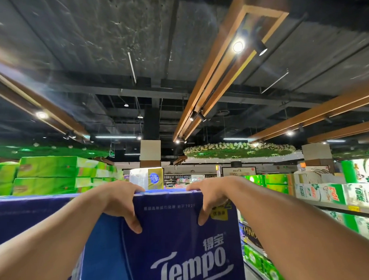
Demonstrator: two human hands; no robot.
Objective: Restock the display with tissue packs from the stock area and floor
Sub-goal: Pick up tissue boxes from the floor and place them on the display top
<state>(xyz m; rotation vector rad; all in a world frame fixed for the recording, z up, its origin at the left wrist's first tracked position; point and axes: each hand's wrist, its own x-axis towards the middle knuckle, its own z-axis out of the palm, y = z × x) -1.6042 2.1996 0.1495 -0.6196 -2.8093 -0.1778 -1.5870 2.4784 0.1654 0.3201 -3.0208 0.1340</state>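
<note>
A dark ceiling (92, 48) with long wooden beams (215, 76) and spotlights fills the upper half of the view, above a shop floor of stacked paper goods. In the lower middle stands the blue Tempo tissue pack (172, 245), large and upright, its printed front facing the camera and its top edge level with the top of a row of blue packs (31, 214) that runs off to the left, just beside it. Behind that row, green tissue packs (49, 176) sit in two layers at the left, and a white and gold pack (147, 177) stands just past the blue pack's top edge. At the right, shelves (338, 205) carry green and white packs in several tiers. Both bare forearms reach forward to the pack's top. The left hand (116, 201) has a closed grip on the top left corner, fingers over the top edge and thumb pressed down the front face. The right hand (208, 197) has the same closed grip on the top right corner, thumb on the front beside a yellow label (220, 214)
</note>
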